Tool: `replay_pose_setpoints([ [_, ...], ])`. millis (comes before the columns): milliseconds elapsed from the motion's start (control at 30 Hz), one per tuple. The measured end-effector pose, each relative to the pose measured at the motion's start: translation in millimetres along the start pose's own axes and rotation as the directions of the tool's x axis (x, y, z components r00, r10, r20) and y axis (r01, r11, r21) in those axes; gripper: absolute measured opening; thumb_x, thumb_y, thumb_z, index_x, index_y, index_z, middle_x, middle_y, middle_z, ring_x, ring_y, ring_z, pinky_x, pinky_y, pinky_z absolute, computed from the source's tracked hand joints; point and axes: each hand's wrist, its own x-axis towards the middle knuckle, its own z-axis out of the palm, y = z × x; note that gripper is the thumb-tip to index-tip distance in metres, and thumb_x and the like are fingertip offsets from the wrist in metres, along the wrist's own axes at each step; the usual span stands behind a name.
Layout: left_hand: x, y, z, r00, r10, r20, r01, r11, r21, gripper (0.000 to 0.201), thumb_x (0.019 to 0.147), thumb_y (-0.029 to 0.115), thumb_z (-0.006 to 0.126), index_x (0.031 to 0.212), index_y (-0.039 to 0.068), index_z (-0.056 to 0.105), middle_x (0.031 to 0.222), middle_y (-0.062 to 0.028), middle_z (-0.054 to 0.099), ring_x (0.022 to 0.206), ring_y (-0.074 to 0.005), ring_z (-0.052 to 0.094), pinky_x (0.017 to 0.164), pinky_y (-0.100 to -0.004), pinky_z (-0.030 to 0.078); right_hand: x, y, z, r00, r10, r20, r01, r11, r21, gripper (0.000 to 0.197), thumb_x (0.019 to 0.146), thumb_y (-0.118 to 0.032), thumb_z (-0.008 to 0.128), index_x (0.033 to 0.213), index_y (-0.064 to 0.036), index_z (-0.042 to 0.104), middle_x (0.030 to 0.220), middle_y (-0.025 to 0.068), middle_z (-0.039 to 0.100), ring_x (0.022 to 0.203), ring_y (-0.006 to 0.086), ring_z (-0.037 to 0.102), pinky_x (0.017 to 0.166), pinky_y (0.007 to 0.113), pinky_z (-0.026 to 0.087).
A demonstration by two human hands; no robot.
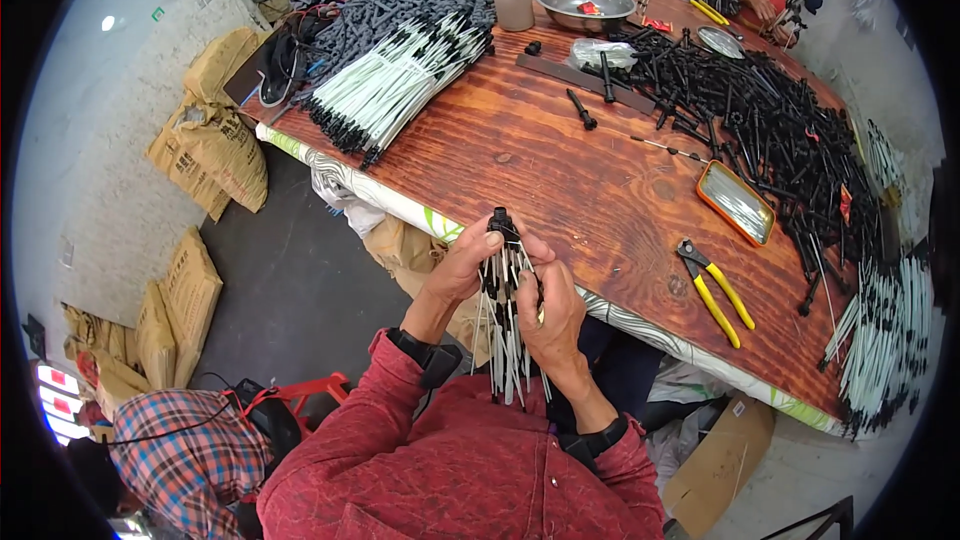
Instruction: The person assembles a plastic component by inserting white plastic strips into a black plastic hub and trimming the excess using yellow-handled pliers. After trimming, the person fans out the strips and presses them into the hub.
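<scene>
White rods [510, 365] bunched in left hand [465, 262] by black ends [502, 226], likely so none slip; right hand [553, 325] curls round side, probably steadying; pliers [722, 302] on bench [560, 190].

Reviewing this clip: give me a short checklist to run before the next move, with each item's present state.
1. Left hand steadying the held bundle of pale sticks: ok, near its black top.
2. Right hand at the same bundle: ok, against its side; exact grip hidden.
3. Every stick secured: cannot tell, the hands cover part.
4. Yellow-handled pliers lying clear of both hands: ok, on the table.
5. Loose black pieces in order: not ok, jumbled in a heap.
</scene>
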Motion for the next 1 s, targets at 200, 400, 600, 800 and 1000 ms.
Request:
replay_pose_setpoints([
  [200, 1, 4, -1, 0.999, -0.011, 0.035, 0.011, 1.000, -0.016, 0.035, 0.100, 0.030, 0.055, 0.119, 0.001, 0.050, 0.116, -0.0230, 0.067, 0.112, -0.0323, 0.066, 0.099, -0.0428, 0.053, 3, -4, -5, 0.999, -0.009, 0.040, 0.010, 1.000, -0.024, 0.009, 0.092, -0.007, 0.061, 0.091, 0.0006, 0.056, 0.081, 0.0173, 0.059, 0.069, 0.0357, 0.059, 0.061, 0.041, 0.046],
  [400, -2, 6, 2, 0.999, -0.029, 0.016, 0.029, 0.999, -0.016, 0.037, 0.099, 0.034, 0.057, 0.118, 0.003, 0.051, 0.110, -0.0208, 0.068, 0.116, -0.0371, 0.063, 0.104, -0.0497, 0.048, 5, -6, -7, 0.998, -0.006, 0.069, 0.008, 1.000, -0.026, 0.009, 0.092, -0.007, 0.063, 0.091, 0.0006, 0.058, 0.082, 0.0163, 0.060, 0.069, 0.0353, 0.060, 0.061, 0.040, 0.046],
  [600, -4, 0, 1, 0.998, -0.006, 0.058, 0.015, 0.988, -0.156, 0.039, 0.098, 0.033, 0.058, 0.121, 0.002, 0.051, 0.113, -0.0214, 0.068, 0.118, -0.0395, 0.062, 0.106, -0.0526, 0.046, 6, -11, -16, 0.994, -0.021, 0.105, 0.018, 0.999, 0.028, 0.010, 0.093, -0.007, 0.063, 0.089, 0.0011, 0.059, 0.082, 0.0161, 0.060, 0.069, 0.0344, 0.060, 0.061, 0.040, 0.046],
  [800, -3, -2, 1, 0.998, -0.020, 0.059, 0.030, 0.984, -0.178, 0.041, 0.097, 0.034, 0.058, 0.121, 0.002, 0.052, 0.114, -0.0215, 0.068, 0.118, -0.0400, 0.062, 0.106, -0.0529, 0.046, 6, -10, -19, 0.992, -0.016, 0.123, 0.008, 0.998, 0.066, 0.010, 0.094, -0.008, 0.061, 0.090, 0.0016, 0.059, 0.082, 0.0165, 0.060, 0.070, 0.0344, 0.059, 0.063, 0.040, 0.045],
  [1000, -3, -4, -4, 0.997, -0.003, 0.079, 0.016, 0.988, -0.154, 0.042, 0.096, 0.035, 0.060, 0.121, 0.003, 0.052, 0.111, -0.0207, 0.069, 0.117, -0.0395, 0.062, 0.105, -0.0513, 0.046, 5, -9, -19, 0.989, -0.012, 0.148, 0.000, 0.997, 0.078, 0.012, 0.096, -0.009, 0.060, 0.091, 0.0019, 0.059, 0.081, 0.0174, 0.059, 0.071, 0.0355, 0.058, 0.064, 0.040, 0.045],
])
